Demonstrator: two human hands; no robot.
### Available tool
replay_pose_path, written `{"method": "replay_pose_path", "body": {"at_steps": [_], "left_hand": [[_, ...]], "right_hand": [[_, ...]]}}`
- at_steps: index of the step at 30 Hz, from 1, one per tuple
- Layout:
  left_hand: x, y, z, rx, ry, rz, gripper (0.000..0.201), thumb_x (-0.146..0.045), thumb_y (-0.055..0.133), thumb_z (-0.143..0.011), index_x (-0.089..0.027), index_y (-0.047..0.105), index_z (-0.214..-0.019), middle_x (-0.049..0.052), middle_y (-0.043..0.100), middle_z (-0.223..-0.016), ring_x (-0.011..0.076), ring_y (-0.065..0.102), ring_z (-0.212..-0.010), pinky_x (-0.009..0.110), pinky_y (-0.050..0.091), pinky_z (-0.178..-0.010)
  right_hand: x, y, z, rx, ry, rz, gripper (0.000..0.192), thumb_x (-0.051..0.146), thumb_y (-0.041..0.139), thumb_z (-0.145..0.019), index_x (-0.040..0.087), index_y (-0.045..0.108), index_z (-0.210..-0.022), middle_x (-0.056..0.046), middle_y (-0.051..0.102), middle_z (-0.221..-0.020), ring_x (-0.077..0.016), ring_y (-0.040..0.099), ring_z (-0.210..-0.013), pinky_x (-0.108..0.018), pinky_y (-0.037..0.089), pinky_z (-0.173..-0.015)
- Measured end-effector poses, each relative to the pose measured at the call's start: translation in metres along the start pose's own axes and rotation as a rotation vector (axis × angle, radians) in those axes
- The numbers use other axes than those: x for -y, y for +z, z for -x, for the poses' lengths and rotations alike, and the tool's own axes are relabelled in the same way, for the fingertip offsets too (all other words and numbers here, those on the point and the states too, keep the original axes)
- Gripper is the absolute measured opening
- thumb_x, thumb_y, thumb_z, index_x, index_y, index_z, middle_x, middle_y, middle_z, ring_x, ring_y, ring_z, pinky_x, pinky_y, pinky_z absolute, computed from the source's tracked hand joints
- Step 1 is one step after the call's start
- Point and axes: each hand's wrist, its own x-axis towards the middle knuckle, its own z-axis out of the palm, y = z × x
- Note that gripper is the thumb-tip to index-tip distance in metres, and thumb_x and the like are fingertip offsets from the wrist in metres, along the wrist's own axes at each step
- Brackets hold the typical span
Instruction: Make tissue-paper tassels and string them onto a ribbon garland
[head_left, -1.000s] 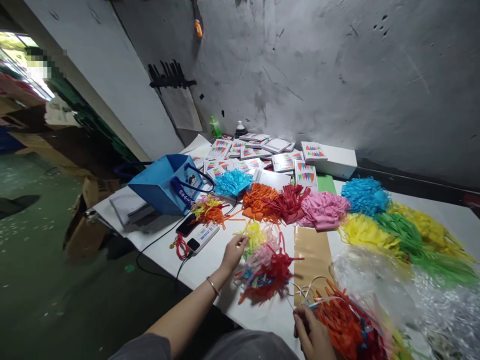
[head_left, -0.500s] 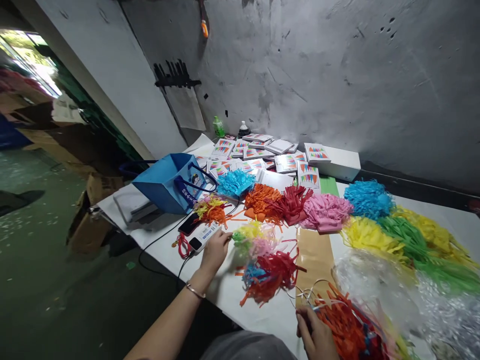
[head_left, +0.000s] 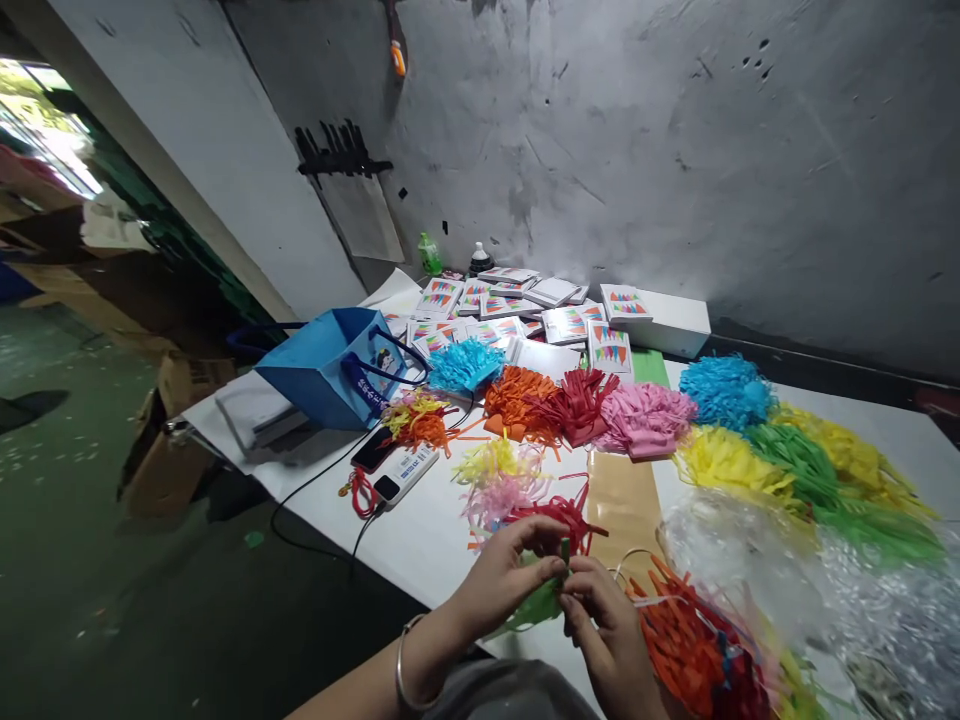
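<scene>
My left hand and my right hand meet over the near table edge, both pinching a green paper tassel. A thin white string loops up beside my right hand. Orange and red tassels lie bunched on that string at the lower right. Just beyond my hands sits a small heap of yellow, pink and red tassels on the white table.
Piles of blue, orange, red, pink, yellow and green tassels cross the table. A blue gift bag, a phone and power bank with cables lie left. Printed packets are stacked by the wall. Clear plastic bags lie right.
My left hand left the heap near the power bank and came back to my right hand with a green tassel. The heap is smaller, and both hands now hold the tassel.
</scene>
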Motion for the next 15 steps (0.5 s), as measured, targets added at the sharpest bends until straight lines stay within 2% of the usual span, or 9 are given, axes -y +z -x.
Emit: {"method": "replay_pose_path", "body": {"at_steps": [2, 5, 6, 8, 10, 12, 15], "left_hand": [[0.007, 0.007, 0.001, -0.005, -0.073, 0.162, 0.025, -0.039, 0.07, -0.081, -0.014, 0.066, -0.082, 0.004, 0.062, -0.082, 0.0167, 0.056, -0.08, 0.026, 0.044, -0.074], [0.012, 0.015, 0.002, -0.035, -0.171, 0.382, 0.029, -0.043, 0.069, -0.082, -0.014, 0.065, -0.083, 0.004, 0.063, -0.085, 0.0155, 0.057, -0.081, 0.025, 0.044, -0.076], [0.013, 0.017, 0.002, -0.035, -0.209, 0.452, 0.029, -0.043, 0.068, -0.083, -0.014, 0.064, -0.086, 0.004, 0.064, -0.085, 0.0148, 0.057, -0.08, 0.025, 0.044, -0.076], [0.015, 0.021, 0.002, -0.009, -0.274, 0.579, 0.031, -0.043, 0.069, -0.083, -0.013, 0.064, -0.086, 0.003, 0.064, -0.078, 0.0125, 0.057, -0.072, 0.023, 0.044, -0.07], [0.016, 0.026, 0.003, 0.017, -0.325, 0.697, 0.032, -0.044, 0.071, -0.081, -0.013, 0.063, -0.086, 0.001, 0.061, -0.069, 0.0097, 0.055, -0.062, 0.02, 0.042, -0.062], [0.017, 0.03, 0.004, 0.024, -0.36, 0.767, 0.032, -0.043, 0.073, -0.08, -0.013, 0.063, -0.086, -0.001, 0.059, -0.065, 0.0077, 0.053, -0.056, 0.018, 0.041, -0.057], [0.018, 0.035, 0.006, 0.018, -0.381, 0.775, 0.031, -0.042, 0.073, -0.08, -0.012, 0.063, -0.085, -0.001, 0.059, -0.063, 0.0067, 0.052, -0.054, 0.017, 0.039, -0.054]], "right_hand": [[-0.001, 0.0, 0.006, -0.025, 0.052, -0.028, 0.025, 0.036, 0.048, -0.094, 0.02, 0.063, -0.081, -0.008, 0.063, -0.098, -0.0132, 0.06, -0.07, -0.02, 0.047, -0.053], [0.003, -0.004, 0.013, -0.147, 0.157, -0.06, 0.027, 0.042, 0.05, -0.092, 0.02, 0.064, -0.086, -0.011, 0.061, -0.115, -0.0108, 0.058, -0.062, -0.02, 0.044, -0.046], [0.005, -0.006, 0.014, -0.208, 0.19, -0.055, 0.027, 0.044, 0.05, -0.092, 0.02, 0.064, -0.088, -0.01, 0.063, -0.111, -0.0109, 0.058, -0.06, -0.02, 0.044, -0.046], [0.011, -0.012, 0.016, -0.301, 0.226, -0.009, 0.028, 0.046, 0.051, -0.091, 0.021, 0.064, -0.091, -0.006, 0.066, -0.088, -0.012, 0.057, -0.057, -0.02, 0.044, -0.047], [0.017, -0.016, 0.018, -0.337, 0.208, 0.057, 0.028, 0.047, 0.054, -0.089, 0.021, 0.065, -0.09, -0.003, 0.065, -0.074, -0.0137, 0.059, -0.059, -0.02, 0.046, -0.051], [0.022, -0.016, 0.018, -0.326, 0.164, 0.103, 0.028, 0.047, 0.055, -0.088, 0.022, 0.067, -0.088, -0.003, 0.067, -0.075, -0.0143, 0.061, -0.062, -0.02, 0.046, -0.053], [0.027, -0.014, 0.018, -0.284, 0.154, 0.13, 0.027, 0.045, 0.053, -0.089, 0.022, 0.067, -0.087, -0.002, 0.067, -0.072, -0.0129, 0.058, -0.055, -0.02, 0.042, -0.047]]}}
